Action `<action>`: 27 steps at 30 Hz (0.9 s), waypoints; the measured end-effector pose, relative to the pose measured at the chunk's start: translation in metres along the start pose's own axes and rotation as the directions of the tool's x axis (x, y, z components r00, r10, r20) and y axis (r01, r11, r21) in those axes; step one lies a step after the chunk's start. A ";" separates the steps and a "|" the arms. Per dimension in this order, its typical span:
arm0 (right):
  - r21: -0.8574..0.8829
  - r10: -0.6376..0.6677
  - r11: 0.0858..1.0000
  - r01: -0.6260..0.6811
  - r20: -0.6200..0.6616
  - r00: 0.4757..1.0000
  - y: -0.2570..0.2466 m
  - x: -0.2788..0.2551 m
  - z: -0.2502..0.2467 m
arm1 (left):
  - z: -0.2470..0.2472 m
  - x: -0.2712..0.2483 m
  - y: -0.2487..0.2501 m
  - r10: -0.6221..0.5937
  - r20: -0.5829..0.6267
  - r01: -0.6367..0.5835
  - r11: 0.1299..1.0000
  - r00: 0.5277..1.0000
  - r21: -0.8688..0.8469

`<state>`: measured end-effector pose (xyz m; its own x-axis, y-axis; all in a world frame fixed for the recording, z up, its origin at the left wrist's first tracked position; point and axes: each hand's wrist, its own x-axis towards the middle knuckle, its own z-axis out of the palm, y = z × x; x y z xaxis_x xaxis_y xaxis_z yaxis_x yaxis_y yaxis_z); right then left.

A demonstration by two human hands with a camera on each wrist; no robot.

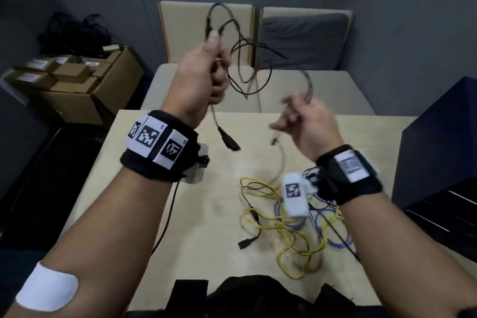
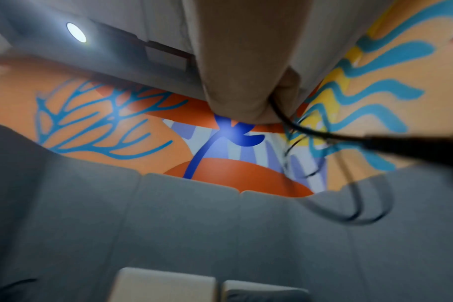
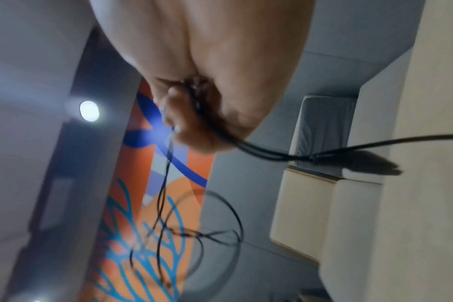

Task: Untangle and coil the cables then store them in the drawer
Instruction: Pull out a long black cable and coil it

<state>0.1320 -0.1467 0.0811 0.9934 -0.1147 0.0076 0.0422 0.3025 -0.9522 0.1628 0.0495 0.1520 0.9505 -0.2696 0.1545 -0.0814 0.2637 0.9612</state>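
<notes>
Black cable [image 1: 240, 59] held aloft by left hand [image 1: 204, 80], right hand [image 1: 309, 121].

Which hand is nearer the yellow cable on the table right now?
Right. The right hand is raised above the table, with the yellow cable below its wrist. The left hand is higher and further left, gripping the black cable.

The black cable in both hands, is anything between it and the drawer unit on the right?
Nothing solid. The black cable hangs in loops between the left hand and right hand, above the table. The dark drawer unit stands beside the table; whether a drawer is open is unclear.
</notes>
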 end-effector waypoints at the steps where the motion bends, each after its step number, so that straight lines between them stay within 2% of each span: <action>1: 0.133 -0.024 0.991 0.030 -0.049 0.999 -0.017 0.002 -0.006 | -0.011 0.001 -0.004 -0.019 -0.102 0.018 1.000 0.995 -0.010; 4: 0.261 -0.176 0.943 0.207 -0.136 0.975 -0.065 0.004 -0.027 | -0.040 0.002 -0.020 -0.033 -0.369 0.032 0.999 0.929 -0.007; 8: 0.155 -0.425 0.889 0.430 -0.068 0.903 -0.101 0.007 -0.037 | -0.055 0.002 -0.040 0.020 -0.530 -0.019 1.000 0.848 0.007; 10: 0.110 -0.514 0.848 0.519 -0.068 0.855 -0.109 0.009 -0.039 | -0.058 0.001 -0.046 0.009 -0.620 -0.019 1.000 0.785 -0.010; 12: 0.096 -0.539 0.830 0.549 -0.112 0.835 -0.112 0.011 -0.046 | -0.061 0.001 -0.052 -0.012 -0.685 0.006 1.000 0.729 -0.010; 14: -0.002 -0.502 0.860 0.510 -0.173 0.847 -0.105 0.015 -0.053 | -0.062 0.000 -0.060 -0.045 -0.692 0.047 0.999 0.721 -0.017; 16: -0.134 -0.442 0.897 0.422 -0.221 0.869 -0.086 0.020 -0.064 | -0.061 -0.002 -0.069 -0.090 -0.646 0.085 0.996 0.758 -0.040; 18: -0.340 -0.326 0.910 0.237 -0.230 0.917 -0.061 0.025 -0.075 | -0.056 -0.006 -0.078 -0.123 -0.525 0.148 0.989 0.842 0.005; 19: -0.513 -0.219 0.855 0.078 -0.221 0.950 -0.049 0.026 -0.078 | -0.053 -0.008 -0.083 -0.135 -0.430 0.179 0.982 0.893 0.064; 20: -0.681 -0.102 0.728 -0.078 -0.220 0.970 -0.036 0.026 -0.082 | -0.049 -0.011 -0.085 -0.152 -0.321 0.203 0.970 0.935 0.134; 21: -0.794 -0.022 0.587 -0.156 -0.209 0.978 -0.024 0.023 -0.082 | -0.044 -0.013 -0.088 -0.175 -0.212 0.218 0.955 0.962 0.202; 22: -0.852 0.023 0.501 -0.155 -0.166 0.986 -0.014 0.019 -0.077 | -0.038 -0.016 -0.089 -0.198 -0.115 0.222 0.942 0.973 0.254; 23: -0.864 0.060 0.494 -0.097 -0.077 0.995 -0.005 0.014 -0.069 | -0.032 -0.017 -0.089 -0.212 -0.039 0.214 0.931 0.977 0.297; 25: -0.811 0.129 0.584 0.028 0.127 0.984 0.009 0.005 -0.048 | -0.022 -0.019 -0.087 -0.213 0.081 0.172 0.921 0.974 0.351; 27: -0.756 0.162 0.649 0.088 0.250 0.955 0.021 0.000 -0.028 | -0.015 -0.018 -0.083 -0.210 0.170 0.142 0.929 0.963 0.342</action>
<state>0.1304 -0.1665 0.0525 0.9819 0.1759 -0.0703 0.0340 -0.5288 -0.8481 0.1569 0.0466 0.0664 0.8811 -0.4728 -0.0146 -0.0428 -0.1104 0.9930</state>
